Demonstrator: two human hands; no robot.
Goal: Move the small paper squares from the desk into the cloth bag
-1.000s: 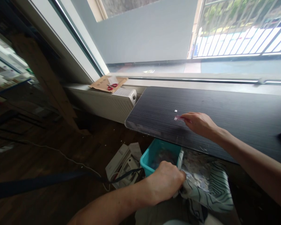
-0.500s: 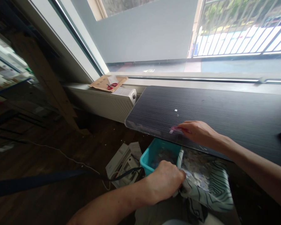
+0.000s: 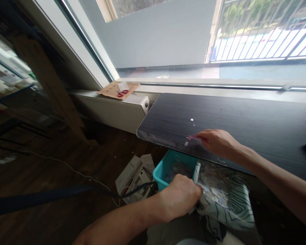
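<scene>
My right hand point(image 3: 216, 141) is closed around a thin pink see-through tool point(image 3: 193, 136), its exact kind unclear, over the dark tabletop point(image 3: 257, 129). Just below the tool's tip lies a small whitish piece point(image 3: 186, 144); another white piece point(image 3: 191, 119) lies farther back. Low in the view, my left hand point(image 3: 181, 192) is closed at the place where a teal bin point(image 3: 159, 173) meets a bin lined with patterned cloth point(image 3: 241, 194). My fingertips there are mostly hidden. Many pale scraps point(image 3: 216, 185) fill the lined bin, and clear bits lie in the teal one.
A radiator point(image 3: 112, 109) stands left of the table under the window. Red-handled scissors point(image 3: 122, 92) rest on a brown envelope point(image 3: 109, 90). White plastic equipment point(image 3: 129, 172) sits on the floor beside the teal bin, and a cable point(image 3: 68, 165) runs across the floor.
My right hand and the pink tool have shifted slightly up, so the tip is now apart from the small whitish piece. My left hand stays in place.
</scene>
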